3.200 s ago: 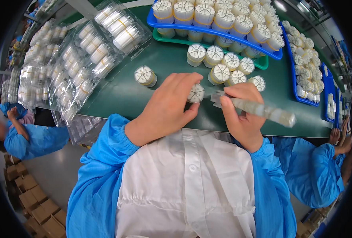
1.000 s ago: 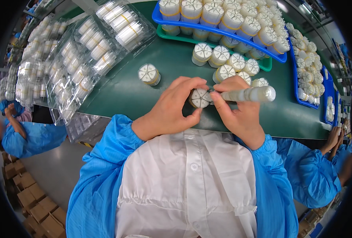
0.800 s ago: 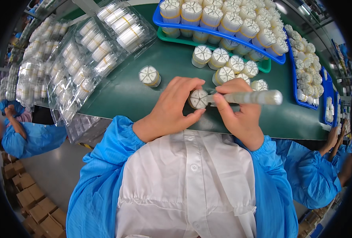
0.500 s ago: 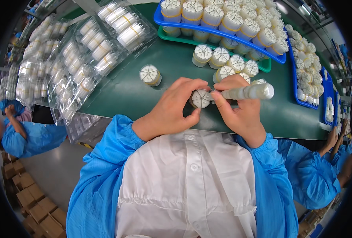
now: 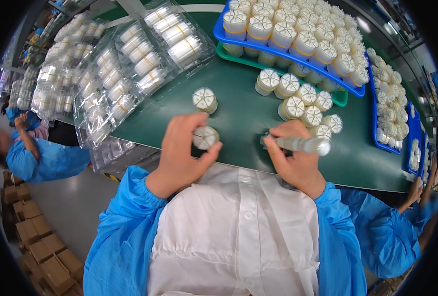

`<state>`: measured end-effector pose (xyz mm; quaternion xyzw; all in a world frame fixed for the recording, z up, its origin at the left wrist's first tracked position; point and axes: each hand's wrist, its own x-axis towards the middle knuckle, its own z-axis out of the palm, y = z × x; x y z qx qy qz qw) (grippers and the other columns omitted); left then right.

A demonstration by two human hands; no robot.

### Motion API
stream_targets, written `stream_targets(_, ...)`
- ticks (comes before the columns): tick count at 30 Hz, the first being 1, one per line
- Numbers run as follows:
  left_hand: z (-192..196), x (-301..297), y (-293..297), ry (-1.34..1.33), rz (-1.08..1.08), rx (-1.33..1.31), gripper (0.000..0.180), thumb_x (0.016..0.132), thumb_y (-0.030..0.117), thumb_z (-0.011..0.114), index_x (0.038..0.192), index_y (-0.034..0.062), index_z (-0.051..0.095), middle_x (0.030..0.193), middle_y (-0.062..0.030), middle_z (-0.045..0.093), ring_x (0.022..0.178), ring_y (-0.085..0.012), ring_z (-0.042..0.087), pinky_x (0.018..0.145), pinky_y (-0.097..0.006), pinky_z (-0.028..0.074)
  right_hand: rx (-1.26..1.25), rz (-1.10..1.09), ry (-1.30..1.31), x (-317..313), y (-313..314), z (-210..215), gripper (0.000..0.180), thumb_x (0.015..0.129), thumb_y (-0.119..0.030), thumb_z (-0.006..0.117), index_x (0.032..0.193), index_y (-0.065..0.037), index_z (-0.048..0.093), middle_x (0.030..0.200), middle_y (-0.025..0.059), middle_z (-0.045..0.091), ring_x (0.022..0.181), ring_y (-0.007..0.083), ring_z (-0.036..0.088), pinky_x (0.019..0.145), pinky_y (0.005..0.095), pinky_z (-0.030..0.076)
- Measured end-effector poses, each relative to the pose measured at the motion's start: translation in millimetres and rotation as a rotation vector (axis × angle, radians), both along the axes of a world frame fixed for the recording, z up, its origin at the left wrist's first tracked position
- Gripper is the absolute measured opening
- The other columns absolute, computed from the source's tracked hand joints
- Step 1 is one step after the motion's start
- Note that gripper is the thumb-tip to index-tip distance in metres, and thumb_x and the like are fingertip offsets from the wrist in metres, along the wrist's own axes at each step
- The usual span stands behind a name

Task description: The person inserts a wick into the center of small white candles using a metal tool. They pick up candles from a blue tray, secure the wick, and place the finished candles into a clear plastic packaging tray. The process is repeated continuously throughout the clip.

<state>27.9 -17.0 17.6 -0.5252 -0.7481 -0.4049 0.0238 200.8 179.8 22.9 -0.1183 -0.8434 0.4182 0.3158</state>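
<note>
My left hand (image 5: pixel 179 153) curls its fingers and thumb around a short round bundle (image 5: pixel 205 138) of clear tubes with white wedge-shaped tops, near the table's front edge. Just beyond it a similar banded bundle (image 5: pixel 205 100) stands upright. My right hand (image 5: pixel 298 158) grips a tool with a thick, pale wrapped handle (image 5: pixel 305 145); its short metal-looking tip points left, blurred and partly hidden by my fingers. The tip is apart from the held bundle. Beyond my right hand several more bundles (image 5: pixel 293 107) stand upright in a loose cluster.
A blue tray (image 5: pixel 278 53) full of upright bundles rests on a green tray (image 5: pixel 344 101) at the back. Another loaded blue tray (image 5: pixel 387 144) stands at the right. Clear plastic packs of tubes (image 5: pixel 150 64) cover the left. Blue-sleeved people (image 5: pixel 51 160) sit on both sides.
My left hand has carried the bundle leftward, away from the tool tip, to beside the standing bundle. The right hand keeps its grip on the tool. The whole view has shifted slightly.
</note>
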Motion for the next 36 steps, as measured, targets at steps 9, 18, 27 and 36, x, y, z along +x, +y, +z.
stream_targets(9,31.0,-36.5,30.6,0.211,0.059,-0.307,0.054,0.086,0.017,0.075,0.134,0.005,0.055,0.105,-0.016,0.06,0.095,-0.0357,0.062,0.08,-0.043,0.052,0.159,0.068,-0.031,-10.8,-2.7,-11.4,0.019,0.078,-0.007,0.083,0.091,-0.002,0.07,0.085,0.0112,0.064,0.068,0.0306,0.066,0.058,0.0378,0.051)
stream_targets(18,107.3,-161.2,41.0,0.313,0.304,-0.125,0.046,0.09,0.029,0.074,0.129,0.0065,0.063,0.112,-0.015,0.067,0.099,-0.0324,0.066,0.088,-0.04,0.054,0.202,0.082,-0.027,-10.0,-3.0,-14.0,0.022,0.078,-0.009,0.083,0.093,-0.003,0.069,0.086,0.0107,0.065,0.068,0.029,0.066,0.057,0.0369,0.052)
stream_targets(27,109.1,-330.4,128.0,0.676,0.242,-0.797,0.056,0.085,0.036,0.077,0.134,0.0147,0.062,0.118,-0.0173,0.067,0.111,-0.0376,0.065,0.096,-0.049,0.052,0.263,0.076,-0.043,-11.5,-0.1,-17.3,0.025,0.077,-0.01,0.085,0.095,-0.004,0.068,0.087,0.0097,0.064,0.066,0.0272,0.065,0.055,0.0366,0.052)
stream_targets(36,111.3,-358.6,102.5,0.627,0.343,-1.125,0.098,0.066,0.019,0.092,0.149,0.0042,0.041,0.12,-0.0273,0.064,0.12,-0.0464,0.058,0.101,-0.051,0.049,0.324,0.086,-0.036,-13.0,-0.9,-16.9,0.025,0.078,-0.01,0.084,0.095,-0.003,0.067,0.087,0.0099,0.064,0.066,0.0265,0.065,0.054,0.0361,0.051)
